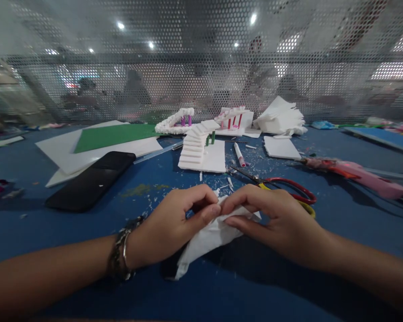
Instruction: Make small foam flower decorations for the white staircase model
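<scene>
A crumpled sheet of white tissue paper (210, 237) is pinched between my two hands, low over the blue table. My left hand (179, 219), with bracelets at the wrist, closes thumb and fingers on its upper edge. From the other side my right hand (272, 219) grips it the same way, the two sets of fingertips almost touching. Just beyond my right hand lie scissors (289, 185) with red and yellow handles, partly hidden by it. A small white staircase model (195, 147) on green posts stands ahead of my hands.
A black phone (94, 181) lies at left, near green sheet (117, 136) and white sheets. Behind stand two more models, a white curved one (174, 121) and one with red posts (233, 120). A pink glue gun (369, 176), a marker (239, 155) and paper scraps lie right of centre.
</scene>
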Motion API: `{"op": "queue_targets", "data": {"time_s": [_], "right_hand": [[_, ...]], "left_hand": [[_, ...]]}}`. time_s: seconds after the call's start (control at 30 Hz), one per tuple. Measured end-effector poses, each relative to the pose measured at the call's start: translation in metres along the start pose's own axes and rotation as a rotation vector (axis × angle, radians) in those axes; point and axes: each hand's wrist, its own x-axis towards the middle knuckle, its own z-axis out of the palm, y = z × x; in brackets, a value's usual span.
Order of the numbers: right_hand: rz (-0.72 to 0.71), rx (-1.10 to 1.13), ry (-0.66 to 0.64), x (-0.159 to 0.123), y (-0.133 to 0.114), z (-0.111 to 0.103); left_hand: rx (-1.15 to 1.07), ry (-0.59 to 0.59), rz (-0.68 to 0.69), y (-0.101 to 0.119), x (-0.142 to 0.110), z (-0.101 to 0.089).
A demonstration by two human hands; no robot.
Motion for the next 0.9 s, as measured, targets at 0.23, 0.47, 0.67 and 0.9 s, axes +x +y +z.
{"op": "queue_targets", "data": {"time_s": [0.23, 0.47, 0.67, 0.9], "right_hand": [[-0.042, -0.022, 0.021, 0.0011, 0.0022, -0.0006], [0.041, 0.006, 0.043, 0.0012, 0.002, -0.0001], [0.102, -0.01, 0.046, 0.0002, 0.0019, 0.0013], [0.097, -0.013, 0.058, -0.0008, 0.0006, 0.0021]], "left_hand": [[0.069, -0.057, 0.012, 0.0, -0.0004, 0.0011], [0.097, -0.109, 0.029, -0.0025, -0.0005, 0.0009], [0.128, -0.116, 0.08, 0.0025, 0.0003, 0.0004], [0.182, -0.135, 0.149, 0.0009, -0.0011, 0.0017]]}}
